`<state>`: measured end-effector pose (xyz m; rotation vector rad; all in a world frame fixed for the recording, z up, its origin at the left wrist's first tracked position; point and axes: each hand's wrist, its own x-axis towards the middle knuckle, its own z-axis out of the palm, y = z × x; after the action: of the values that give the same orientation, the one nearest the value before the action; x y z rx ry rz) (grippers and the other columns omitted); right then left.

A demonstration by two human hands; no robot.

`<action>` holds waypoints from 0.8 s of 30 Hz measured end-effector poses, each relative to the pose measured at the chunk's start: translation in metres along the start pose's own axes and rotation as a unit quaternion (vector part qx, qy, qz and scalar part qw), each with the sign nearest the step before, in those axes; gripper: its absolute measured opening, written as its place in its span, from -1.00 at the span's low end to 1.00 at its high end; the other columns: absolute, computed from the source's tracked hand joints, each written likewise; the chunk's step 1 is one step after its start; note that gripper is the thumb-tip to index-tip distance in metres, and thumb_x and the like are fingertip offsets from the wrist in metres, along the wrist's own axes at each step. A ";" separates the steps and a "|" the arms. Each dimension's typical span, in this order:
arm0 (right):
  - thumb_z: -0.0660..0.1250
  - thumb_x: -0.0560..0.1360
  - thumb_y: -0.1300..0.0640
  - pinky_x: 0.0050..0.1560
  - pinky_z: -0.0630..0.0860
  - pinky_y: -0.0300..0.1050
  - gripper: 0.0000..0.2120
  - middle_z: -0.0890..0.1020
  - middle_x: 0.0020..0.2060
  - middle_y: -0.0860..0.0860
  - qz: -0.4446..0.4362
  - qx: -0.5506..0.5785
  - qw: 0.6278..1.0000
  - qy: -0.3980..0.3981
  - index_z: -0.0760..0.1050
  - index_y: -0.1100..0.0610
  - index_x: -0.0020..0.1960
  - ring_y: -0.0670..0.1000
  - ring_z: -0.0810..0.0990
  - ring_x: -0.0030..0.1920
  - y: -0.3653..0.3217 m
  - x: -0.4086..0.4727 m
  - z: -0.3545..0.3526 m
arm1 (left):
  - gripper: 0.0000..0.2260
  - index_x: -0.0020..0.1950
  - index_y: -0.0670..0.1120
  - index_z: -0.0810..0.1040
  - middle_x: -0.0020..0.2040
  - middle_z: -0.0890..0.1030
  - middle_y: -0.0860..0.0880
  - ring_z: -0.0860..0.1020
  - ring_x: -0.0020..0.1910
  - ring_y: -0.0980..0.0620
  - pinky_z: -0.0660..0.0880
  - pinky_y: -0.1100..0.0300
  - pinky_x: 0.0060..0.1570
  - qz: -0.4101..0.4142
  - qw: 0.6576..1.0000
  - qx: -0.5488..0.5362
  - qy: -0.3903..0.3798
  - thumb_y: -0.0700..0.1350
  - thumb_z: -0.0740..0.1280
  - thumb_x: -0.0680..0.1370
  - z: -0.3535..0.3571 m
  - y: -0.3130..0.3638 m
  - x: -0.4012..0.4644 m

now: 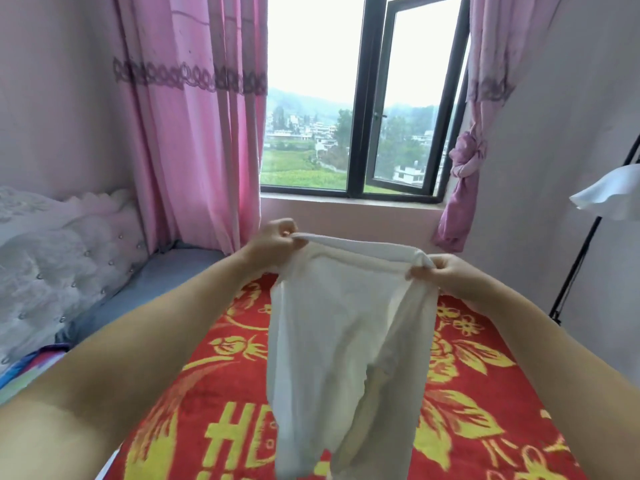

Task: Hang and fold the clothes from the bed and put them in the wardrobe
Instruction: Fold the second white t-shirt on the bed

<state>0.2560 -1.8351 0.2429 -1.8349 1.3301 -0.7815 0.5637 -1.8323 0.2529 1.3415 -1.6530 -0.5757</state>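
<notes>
White garment [346, 327], thin and slightly see-through, held up in the air at the middle of the view, above the bed. Left hand [273, 242] pinches its top edge at the left corner, fingers curled over the thick folded band. Right hand [450, 277] pinches the same band at the right corner, fingers curled in too. Band is stretched fairly taut between both hands; right end sits a bit lower than the left. Rest of the fabric hangs down loose toward the camera in 2 limp lobes, lower ends near the bottom of the view. Cannot tell what kind of garment it is. Both bare forearms reach in from the lower corners.

Under the garment: red blanket [485, 393] w/ yellow flower pattern and big yellow letters, spread across the bed. To the left, grey sheet [162, 271] along the blanket's edge, then a white tufted headboard [52, 258] w/ small studs against the wall.

Beyond the hands: pink curtain [194, 133] hanging full length on the left, dark lace trim across it. Black-framed window [360, 133], right pane swung open, w/ green fields and buildings outside. Right side: second pink curtain [464, 168], tied in a knot. Far right edge: white cloth [613, 192] on a black stand [581, 258].
</notes>
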 end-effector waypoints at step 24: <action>0.33 0.49 -0.16 -0.24 0.41 -0.03 -0.66 0.48 -0.33 0.02 -0.023 0.160 0.925 0.345 0.50 0.12 -0.22 0.00 0.47 -0.35 -0.018 0.025 -0.072 | -0.83 -0.27 -0.11 0.61 -0.36 0.48 -0.04 0.41 -0.35 0.03 0.30 0.20 -0.34 -0.112 0.981 0.113 -0.112 -0.16 0.38 0.52 -0.051 -0.093 0.003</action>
<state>0.2138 -1.8703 0.2989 -1.3734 1.4547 -1.6687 0.6552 -1.8544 0.2039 1.6954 -1.8015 -0.7095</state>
